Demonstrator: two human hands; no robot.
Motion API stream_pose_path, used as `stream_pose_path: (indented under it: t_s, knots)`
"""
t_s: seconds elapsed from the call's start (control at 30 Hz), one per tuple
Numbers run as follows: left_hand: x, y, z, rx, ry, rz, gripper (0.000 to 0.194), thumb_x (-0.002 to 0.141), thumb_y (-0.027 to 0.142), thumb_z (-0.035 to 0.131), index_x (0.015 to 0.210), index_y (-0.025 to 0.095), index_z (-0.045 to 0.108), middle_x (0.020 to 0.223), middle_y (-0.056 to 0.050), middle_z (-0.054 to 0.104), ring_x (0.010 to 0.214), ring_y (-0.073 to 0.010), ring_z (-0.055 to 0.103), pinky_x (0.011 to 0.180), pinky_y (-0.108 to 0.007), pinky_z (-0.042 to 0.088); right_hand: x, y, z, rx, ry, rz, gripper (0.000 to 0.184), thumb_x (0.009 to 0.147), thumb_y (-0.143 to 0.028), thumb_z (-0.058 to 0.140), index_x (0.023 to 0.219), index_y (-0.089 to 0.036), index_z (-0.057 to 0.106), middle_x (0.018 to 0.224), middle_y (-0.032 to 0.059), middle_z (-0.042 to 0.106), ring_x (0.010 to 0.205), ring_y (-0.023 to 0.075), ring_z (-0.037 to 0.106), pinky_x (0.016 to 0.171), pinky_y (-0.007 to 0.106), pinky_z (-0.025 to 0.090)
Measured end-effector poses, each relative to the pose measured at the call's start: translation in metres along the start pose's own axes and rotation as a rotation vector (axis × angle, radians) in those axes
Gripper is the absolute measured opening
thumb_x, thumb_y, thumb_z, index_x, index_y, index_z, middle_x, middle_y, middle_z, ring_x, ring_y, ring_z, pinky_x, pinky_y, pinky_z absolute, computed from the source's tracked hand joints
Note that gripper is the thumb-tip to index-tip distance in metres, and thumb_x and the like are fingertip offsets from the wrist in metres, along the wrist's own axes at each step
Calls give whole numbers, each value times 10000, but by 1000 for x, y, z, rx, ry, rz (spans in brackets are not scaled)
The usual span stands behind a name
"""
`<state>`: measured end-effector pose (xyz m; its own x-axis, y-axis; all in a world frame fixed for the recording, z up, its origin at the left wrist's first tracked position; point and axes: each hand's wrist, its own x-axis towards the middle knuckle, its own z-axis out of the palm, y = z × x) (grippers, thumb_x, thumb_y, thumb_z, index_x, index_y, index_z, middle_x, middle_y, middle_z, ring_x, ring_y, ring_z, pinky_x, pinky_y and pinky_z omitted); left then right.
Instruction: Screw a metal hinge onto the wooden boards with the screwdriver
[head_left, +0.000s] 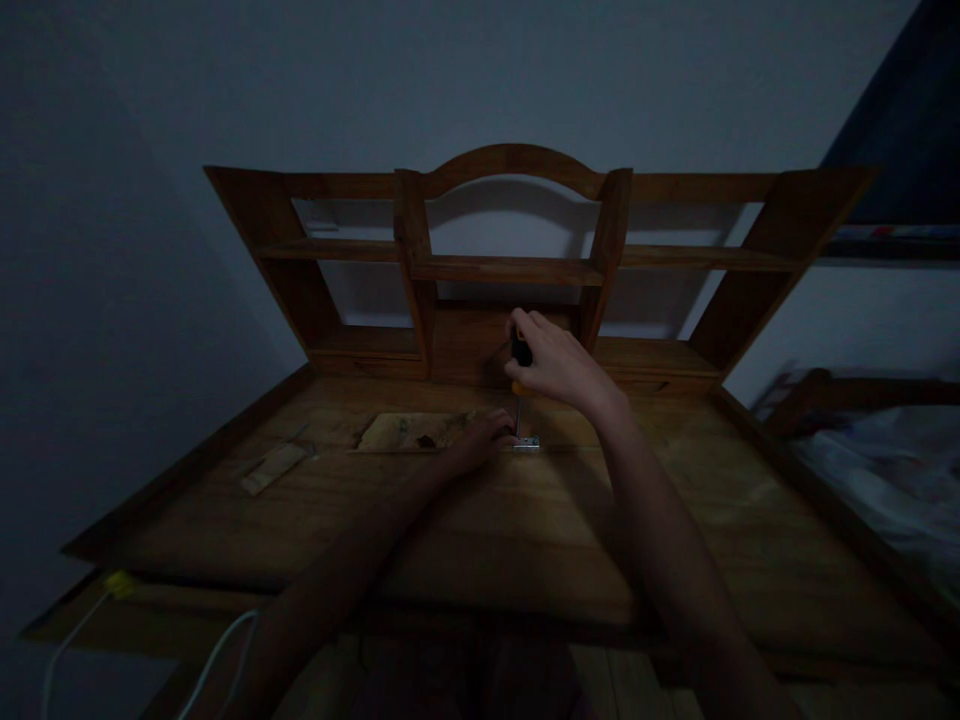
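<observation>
Metal plate (529, 444): one, mid-desk (510, 540), near side of shelf (506, 268).
Screwdriver (522, 350): one, upright at plate's left end, seemingly for straight pressure; my right hand (551, 360) wraps it.
My left hand (487, 438): beside, perhaps steadying; whether pinching, I cannot tell.

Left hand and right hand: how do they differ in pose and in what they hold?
The right hand is raised above the desk; the left hand is low, at the desktop. The right hand grips the upright screwdriver; the left hand is beside the metal piece, its hold too dark to tell. Both are bare.
</observation>
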<state>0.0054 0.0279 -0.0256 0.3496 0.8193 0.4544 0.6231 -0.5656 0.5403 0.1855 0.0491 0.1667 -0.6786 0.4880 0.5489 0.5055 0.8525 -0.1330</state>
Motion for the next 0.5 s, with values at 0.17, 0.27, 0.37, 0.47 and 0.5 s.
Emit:
stream_pose_path:
  t_s: [0.17, 0.27, 0.37, 0.47, 0.5]
  knots:
    - [1, 5, -2, -5, -2, -32, 133, 921, 287, 597, 864, 170, 575, 922, -27, 581, 863, -164, 554, 779, -281, 437, -1, -1, -2, -32, -16, 5, 256, 839, -308, 531, 1075, -232, 465, 1055, 66, 584, 903, 237, 582, 769, 344, 402]
    - [-1, 10, -3, 33, 18, -32, 133, 914, 291, 613, 873, 173, 569, 929, -26, 582, 871, -166, 553, 786, -288, 431, 0, 0, -2, -70, 8, 2, 226, 870, -342, 519, 1065, -235, 483, 1053, 71, 589, 929, 254, 582, 769, 356, 403]
    - [-1, 15, -3, 65, 41, -39, 149, 909, 294, 627, 857, 171, 559, 928, -29, 582, 869, -165, 553, 777, -283, 429, 0, 0, -2, -69, 30, -11, 225, 862, -301, 516, 1075, -237, 487, 1104, 75, 573, 935, 252, 581, 768, 359, 407]
    - [-1, 17, -1, 88, 63, -48, 196, 902, 330, 640, 833, 169, 551, 910, -30, 580, 852, -164, 551, 761, -278, 429, 0, -1, -2, -52, 22, -17, 270, 834, -287, 530, 1094, -237, 478, 1131, 76, 560, 900, 241, 581, 748, 356, 411]
    - [-1, 17, -1, 91, 70, -42, 205, 902, 340, 640, 832, 168, 552, 905, -28, 579, 850, -163, 550, 765, -278, 429, 0, -1, -1, -55, 22, -12, 269, 835, -299, 531, 1092, -236, 478, 1121, 75, 562, 892, 242, 581, 742, 356, 410]
